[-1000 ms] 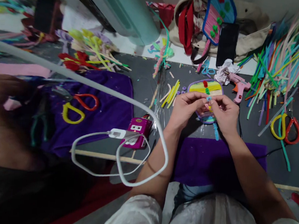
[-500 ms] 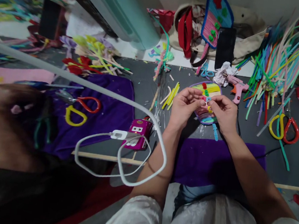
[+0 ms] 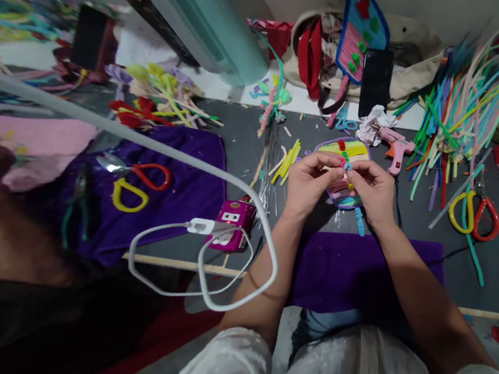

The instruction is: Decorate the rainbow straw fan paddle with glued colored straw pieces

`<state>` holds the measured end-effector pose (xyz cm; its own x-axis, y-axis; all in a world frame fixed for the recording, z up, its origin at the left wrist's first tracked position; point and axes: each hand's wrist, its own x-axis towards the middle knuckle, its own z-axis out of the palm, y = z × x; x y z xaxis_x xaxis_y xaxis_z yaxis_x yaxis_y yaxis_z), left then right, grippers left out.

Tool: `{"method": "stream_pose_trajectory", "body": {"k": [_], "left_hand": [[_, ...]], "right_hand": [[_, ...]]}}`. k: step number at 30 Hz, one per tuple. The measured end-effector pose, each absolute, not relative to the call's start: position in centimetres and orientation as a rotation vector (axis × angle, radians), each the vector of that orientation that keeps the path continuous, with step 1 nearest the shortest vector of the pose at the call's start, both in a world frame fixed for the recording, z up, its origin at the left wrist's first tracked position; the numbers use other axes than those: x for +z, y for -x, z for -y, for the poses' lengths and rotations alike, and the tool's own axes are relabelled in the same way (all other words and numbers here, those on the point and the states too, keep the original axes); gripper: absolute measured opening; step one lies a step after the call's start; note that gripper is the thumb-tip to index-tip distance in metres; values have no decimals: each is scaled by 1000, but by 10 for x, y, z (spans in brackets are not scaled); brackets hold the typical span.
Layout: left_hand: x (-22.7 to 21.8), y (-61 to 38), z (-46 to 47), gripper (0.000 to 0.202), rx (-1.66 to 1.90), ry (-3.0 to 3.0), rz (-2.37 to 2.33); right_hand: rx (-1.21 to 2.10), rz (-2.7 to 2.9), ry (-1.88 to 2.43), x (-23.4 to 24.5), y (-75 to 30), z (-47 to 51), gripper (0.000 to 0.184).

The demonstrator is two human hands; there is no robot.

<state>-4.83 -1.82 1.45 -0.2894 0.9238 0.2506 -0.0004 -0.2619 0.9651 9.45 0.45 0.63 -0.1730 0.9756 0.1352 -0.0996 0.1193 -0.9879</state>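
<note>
My left hand [image 3: 310,178] is closed, its thumb and index finger pinched on a small pink pipe cleaner piece [image 3: 342,160]. My right hand [image 3: 372,188] is closed too, its fingertips meeting the left ones at a small light-blue pipe cleaner loop [image 3: 348,167]. Both hands are above a striped pipe cleaner fan [image 3: 358,149], yellow at the top, purple round its edge, with red and green bits on it. Its blue stem [image 3: 359,221] points toward me. My fingers hide the fan's middle.
A pink glue gun [image 3: 398,149] and crumpled paper [image 3: 376,124] sit right of the fan, beyond them scissors [image 3: 474,213] and pipe cleaners [image 3: 457,114]. A looped white cable [image 3: 271,237] crosses in front of a purple socket box [image 3: 231,221]. At left, a co-worker's blurred arm [image 3: 16,240].
My hands stay above the fan; the small pieces between my fingertips have shifted slightly. At left, the co-worker's hand has moved left, uncovering the pliers and pink cloth.
</note>
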Motion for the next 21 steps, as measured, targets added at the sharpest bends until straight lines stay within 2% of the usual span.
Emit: {"method": "stream_pose_trajectory", "body": {"k": [11,21], "left_hand": [[21,45,23,20,1697,-1444,-1402],[23,45,27,9,1734,-1575,-1496]], "right_hand": [[1077,1468,964,5,-93,0,17],[1235,1328,916,8,-96,-2,20]]}}
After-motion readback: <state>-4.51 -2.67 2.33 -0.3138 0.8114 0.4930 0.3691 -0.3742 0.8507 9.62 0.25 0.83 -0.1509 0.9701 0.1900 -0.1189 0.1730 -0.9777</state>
